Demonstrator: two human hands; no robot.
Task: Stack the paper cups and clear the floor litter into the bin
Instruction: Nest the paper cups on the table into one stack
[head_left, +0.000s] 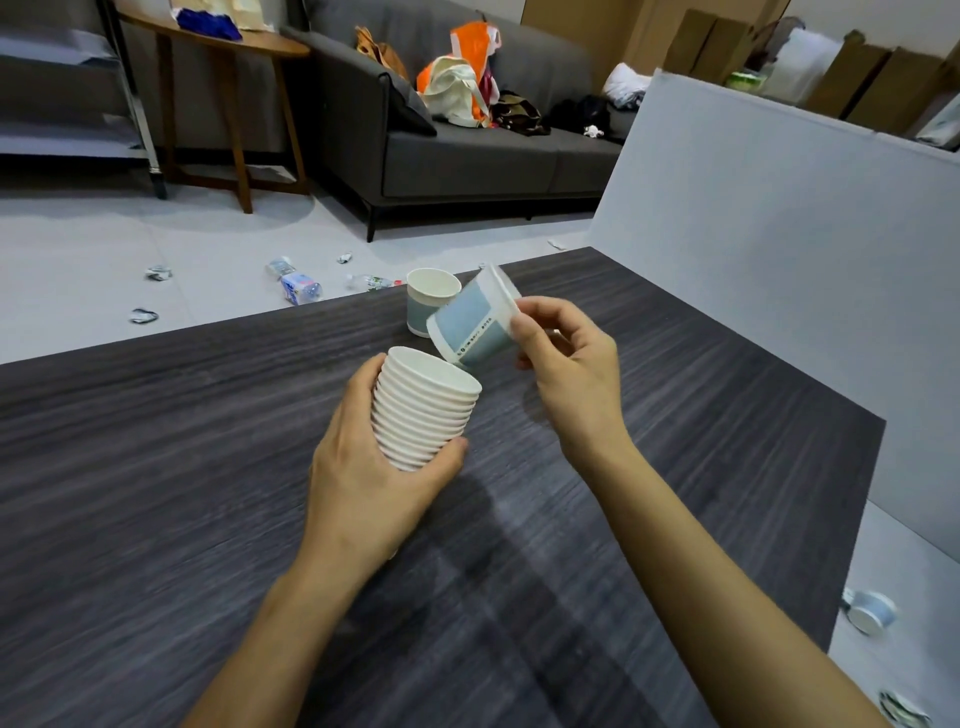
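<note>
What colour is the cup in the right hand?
White with a pale blue panel: the cup, head view.

desk (156, 467): dark matt woodgrain | paper cups (426, 410): smooth white paper, kinda ribbed at the rims | sofa (467, 156): grey cloth | floor (104, 249): pale glossy tile
</note>
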